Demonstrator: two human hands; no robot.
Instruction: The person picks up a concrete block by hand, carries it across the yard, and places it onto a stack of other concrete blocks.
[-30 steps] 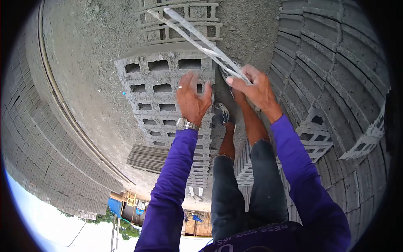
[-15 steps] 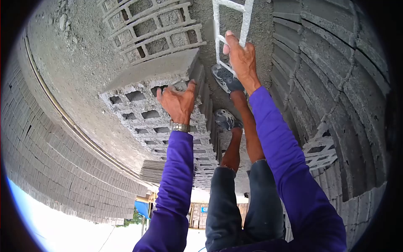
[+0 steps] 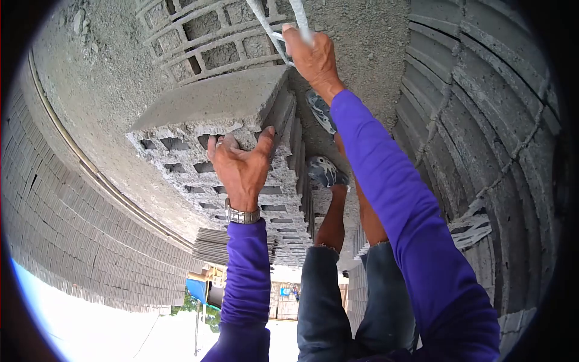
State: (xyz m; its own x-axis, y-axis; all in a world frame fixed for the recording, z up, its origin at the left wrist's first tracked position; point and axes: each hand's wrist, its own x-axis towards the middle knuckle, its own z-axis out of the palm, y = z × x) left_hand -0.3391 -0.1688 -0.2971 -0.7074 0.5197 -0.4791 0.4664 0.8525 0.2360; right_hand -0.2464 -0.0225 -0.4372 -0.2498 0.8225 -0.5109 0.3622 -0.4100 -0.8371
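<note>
My left hand point(image 3: 241, 172), with a metal watch at the wrist, is hooked over the end of a grey hollow concrete block point(image 3: 211, 99). Its fingertips sit in the block's openings, and the thumb presses near the right corner. The block lies on top of a stack of hollow blocks point(image 3: 187, 178). In the upper middle, my right hand point(image 3: 313, 63) is closed round a whitish, ladder-like bar frame point(image 3: 263, 18). The frame's lower end is close to the block's far right corner, while its upper part runs out of view.
Hollow blocks stand in rows point(image 3: 234, 65) on the gravelly ground beyond. A tall wall of stacked blocks point(image 3: 494, 90) rises at right. Long block stacks point(image 3: 60, 223) and a pole-like line point(image 3: 90, 166) curve along the left. My shoes point(image 3: 325, 172) are beside the stack.
My right hand has carried the bar frame left and up, towards the block under my left hand. My left hand keeps its grip, shifted slightly left and down in view.
</note>
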